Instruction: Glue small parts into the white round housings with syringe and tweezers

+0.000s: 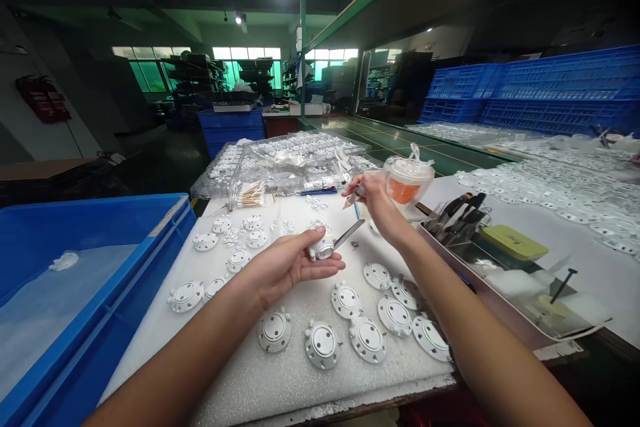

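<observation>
My left hand [295,263] is palm up, its thumb pressing a small white round plastic part [326,248] against the fingers. Beside that part a flat metal blade [350,232] slants up to the right; whether the left hand holds it or it lies behind, I cannot tell. My right hand [377,203] is raised beyond it, fingertips closed on a small pale tube [354,197] with a pointed tip, partly hidden by the fingers. Several white round plastic discs [323,341] with small holes lie around both hands on the white foam sheet [225,360].
A blue bin [165,227] stands at the left. To the right, a tray [505,307] holds tools and a green sponge [515,242]. Toothpicks [251,195], clear trays of white parts [300,147] and a bagged tub [407,181] lie farther back. Blue crates [560,83] are stacked at the right.
</observation>
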### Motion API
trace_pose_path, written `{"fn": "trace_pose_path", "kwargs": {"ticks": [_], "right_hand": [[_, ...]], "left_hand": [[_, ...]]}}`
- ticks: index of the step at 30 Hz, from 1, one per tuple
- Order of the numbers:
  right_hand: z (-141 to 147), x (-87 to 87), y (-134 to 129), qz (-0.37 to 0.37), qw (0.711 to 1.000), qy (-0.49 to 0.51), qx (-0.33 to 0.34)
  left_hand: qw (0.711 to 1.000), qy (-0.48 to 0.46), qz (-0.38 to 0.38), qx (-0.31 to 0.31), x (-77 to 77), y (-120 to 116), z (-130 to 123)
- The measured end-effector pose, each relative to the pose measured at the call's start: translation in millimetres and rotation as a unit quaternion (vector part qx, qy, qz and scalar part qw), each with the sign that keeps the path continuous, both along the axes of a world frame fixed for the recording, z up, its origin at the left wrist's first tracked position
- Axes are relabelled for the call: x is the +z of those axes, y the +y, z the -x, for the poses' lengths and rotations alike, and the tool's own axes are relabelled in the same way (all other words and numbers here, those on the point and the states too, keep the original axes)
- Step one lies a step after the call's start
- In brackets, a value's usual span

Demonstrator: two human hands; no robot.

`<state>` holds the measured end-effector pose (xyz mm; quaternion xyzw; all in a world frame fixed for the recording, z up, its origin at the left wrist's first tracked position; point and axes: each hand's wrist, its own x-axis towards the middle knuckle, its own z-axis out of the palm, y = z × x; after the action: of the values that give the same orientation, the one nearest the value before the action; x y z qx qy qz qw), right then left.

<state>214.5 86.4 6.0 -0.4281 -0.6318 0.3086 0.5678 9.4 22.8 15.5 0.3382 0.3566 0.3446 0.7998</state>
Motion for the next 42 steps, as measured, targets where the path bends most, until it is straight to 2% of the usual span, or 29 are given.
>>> {"fn": "trace_pose_path", "kwargs": {"ticks": [3,5,7,10,12,13,15,17,18,21,24,27,32,35,39,42], "right_hand": [[2.6,-16.1,6.0,0.053,0.996,-0.066,-0.009],[-0.1,-18.8,7.7,0.057,0.994,-0.086,-0.020],[-5.4,-14.4,7.4,0.035,0.995,-0.083,-0.048],[-15.9,1.4,1.7,-0.019,0.994,-0.047,-0.102],[-23.9,13.2,-5.7,-0.042,0.994,-0.029,-0.100],[-27.8,18.3,-10.3,-0.034,0.997,-0.034,-0.067],[-34.1,25.7,-20.0,0.025,0.994,-0.080,0.068],[-35.4,28.5,-28.9,0.102,0.962,-0.163,0.193],[-33.2,28.2,-32.2,0.131,0.940,-0.211,0.232],[-15.2,21.1,-36.4,0.153,0.901,-0.310,0.263],[8.1,11.0,-34.0,0.134,0.907,-0.306,0.255],[14.4,9.3,-31.7,0.116,0.920,-0.295,0.232],[-22.6,26.8,-34.4,0.053,0.966,-0.223,0.123],[-40.1,35.3,-36.1,0.034,0.984,-0.151,0.085],[-37.4,39.0,-41.8,-0.018,0.985,-0.170,0.011],[-35.7,30.0,-52.7,-0.090,0.973,-0.213,-0.019]], "left_hand": [[1.000,0.001,0.001,0.004,-0.8,0.5,-0.3],[1.000,0.001,0.002,0.007,-0.6,0.6,0.0],[1.000,0.001,0.004,0.009,0.2,0.9,0.7],[1.000,0.000,0.009,0.014,1.8,1.6,1.8],[1.000,-0.002,0.013,0.020,2.7,2.3,2.0],[1.000,-0.004,0.014,0.025,3.0,2.6,2.0],[0.999,-0.010,0.017,0.034,3.7,3.2,1.6],[0.999,-0.019,0.019,0.042,4.7,3.7,1.5],[0.998,-0.024,0.019,0.046,5.3,4.0,1.7],[0.998,-0.035,0.017,0.053,7.3,5.3,3.4],[0.997,-0.042,0.016,0.060,9.1,7.0,6.5],[0.996,-0.042,0.014,0.075,10.8,8.6,9.5],[0.995,-0.026,0.021,0.089,12.1,8.4,8.4],[0.996,-0.020,0.034,0.076,10.0,5.8,3.8],[0.997,-0.019,0.045,0.060,5.9,2.5,-1.9],[0.998,-0.025,0.037,0.047,4.8,2.1,-3.5]]}}
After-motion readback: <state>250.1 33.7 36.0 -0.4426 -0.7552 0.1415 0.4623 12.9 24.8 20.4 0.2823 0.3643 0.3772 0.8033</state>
